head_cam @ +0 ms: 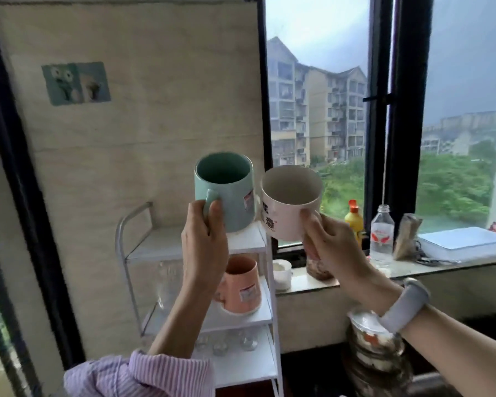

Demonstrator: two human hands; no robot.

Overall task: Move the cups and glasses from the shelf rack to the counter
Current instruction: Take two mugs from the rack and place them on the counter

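Ceramic mugs, three counted: teal glazed mug [226,193] gripped by left hand [204,242], fingers wrapped around handle, above white metal shelf rack [195,247]; pale pink printed cup [289,202] pinched in right hand [332,247], just right of rack; orange mug [241,285] on middle shelf. Both raised mugs empty. Small clear glasses [226,343] lowest, blurred, uncountable.

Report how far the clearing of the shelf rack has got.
Done: the rack's top shelf looks bare; whether any cup has reached the counter I cannot tell. In hand: the left hand holds the green mug by its handle, the right hand grips the pale pink cup. Left: the orange mug on the middle shelf and small glasses on the lowest shelf.
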